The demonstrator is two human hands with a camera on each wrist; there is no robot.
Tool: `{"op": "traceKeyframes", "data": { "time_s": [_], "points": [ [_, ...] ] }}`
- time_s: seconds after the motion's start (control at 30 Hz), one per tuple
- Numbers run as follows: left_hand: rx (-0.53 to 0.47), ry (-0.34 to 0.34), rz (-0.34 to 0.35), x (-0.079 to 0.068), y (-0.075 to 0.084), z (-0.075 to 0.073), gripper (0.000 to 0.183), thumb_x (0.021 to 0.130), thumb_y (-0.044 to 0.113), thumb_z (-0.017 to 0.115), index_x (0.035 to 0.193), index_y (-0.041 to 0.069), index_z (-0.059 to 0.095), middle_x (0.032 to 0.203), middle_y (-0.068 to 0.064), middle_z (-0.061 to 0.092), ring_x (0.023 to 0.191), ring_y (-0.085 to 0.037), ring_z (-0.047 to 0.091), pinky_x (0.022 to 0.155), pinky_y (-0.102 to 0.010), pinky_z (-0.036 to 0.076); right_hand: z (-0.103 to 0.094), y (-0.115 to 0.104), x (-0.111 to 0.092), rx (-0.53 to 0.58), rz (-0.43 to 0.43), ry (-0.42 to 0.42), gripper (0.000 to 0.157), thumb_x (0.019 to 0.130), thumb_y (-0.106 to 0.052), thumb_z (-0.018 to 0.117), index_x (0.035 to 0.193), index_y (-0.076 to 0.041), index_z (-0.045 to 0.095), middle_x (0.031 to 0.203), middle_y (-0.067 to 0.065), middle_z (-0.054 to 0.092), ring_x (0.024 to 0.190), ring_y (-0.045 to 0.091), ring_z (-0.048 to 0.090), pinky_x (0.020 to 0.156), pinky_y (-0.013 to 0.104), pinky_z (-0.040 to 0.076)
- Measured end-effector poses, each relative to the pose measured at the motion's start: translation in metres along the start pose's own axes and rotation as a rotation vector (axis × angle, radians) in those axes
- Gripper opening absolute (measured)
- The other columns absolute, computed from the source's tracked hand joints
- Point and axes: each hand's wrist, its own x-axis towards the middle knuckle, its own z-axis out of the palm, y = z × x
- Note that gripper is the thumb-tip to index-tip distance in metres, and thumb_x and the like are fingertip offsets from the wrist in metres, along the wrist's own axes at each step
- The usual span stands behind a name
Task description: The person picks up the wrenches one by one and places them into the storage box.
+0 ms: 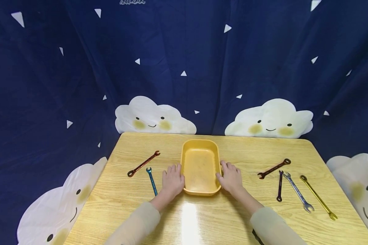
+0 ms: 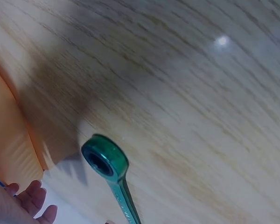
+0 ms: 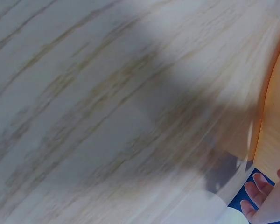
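An orange-yellow plastic tray [image 1: 201,191] stands on the table between both hands, with nothing inside it. On its left side the left hand [image 1: 172,180] holds the wall, thumb at the rim and fingers outside. The right hand [image 1: 231,178] holds the opposite wall, its thumb reaching over the rim. In the wrist views the other fingers [image 2: 35,198] are spread loosely beside the tray, and the thumbs are hidden. A teal combination wrench [image 1: 152,181] lies just left of the left hand; its ring end shows large in the left wrist view.
A red wrench [image 1: 144,163] lies at the left of the wooden table [image 1: 233,217]. On the right lie a dark red wrench [image 1: 274,169], a short purple wrench [image 1: 280,186], a silver wrench [image 1: 298,191] and a gold wrench [image 1: 318,197]. A blue cloud-print curtain [image 1: 171,41] hangs behind.
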Motion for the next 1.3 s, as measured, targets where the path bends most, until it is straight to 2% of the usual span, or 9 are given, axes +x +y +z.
{"op": "traceKeyframes", "data": {
  "time_s": [0.47,0.77,1.3],
  "points": [
    [-0.037,0.034,0.036,-0.011,0.014,0.006,0.026,0.089,0.022,0.042,0.11,0.008,0.043,0.097,-0.008,0.049,0.088,-0.027,0.045,0.071,-0.044,0.036,-0.005,0.011,-0.015,-0.005,-0.005,0.014,0.05,0.086,-0.029,0.054,0.13,-0.009,0.043,0.116,0.018,0.052,0.109,0.038,0.046,0.089,0.058,0.03],
    [-0.01,0.021,0.019,-0.017,0.025,0.007,0.03,0.089,0.024,0.041,0.114,0.008,0.043,0.1,-0.009,0.049,0.091,-0.026,0.046,0.075,-0.045,0.037,-0.01,0.019,-0.024,-0.01,-0.004,0.008,0.051,0.086,-0.028,0.053,0.132,-0.008,0.042,0.119,0.019,0.05,0.112,0.037,0.045,0.09,0.057,0.029],
    [-0.012,0.016,0.038,-0.024,0.035,0.01,0.029,0.088,0.024,0.041,0.113,0.008,0.044,0.095,-0.007,0.049,0.088,-0.026,0.046,0.072,-0.042,0.036,-0.014,0.027,-0.034,-0.006,-0.013,0.025,0.051,0.084,-0.026,0.055,0.13,-0.01,0.042,0.117,0.018,0.052,0.109,0.038,0.047,0.088,0.059,0.029]
  ]
}}
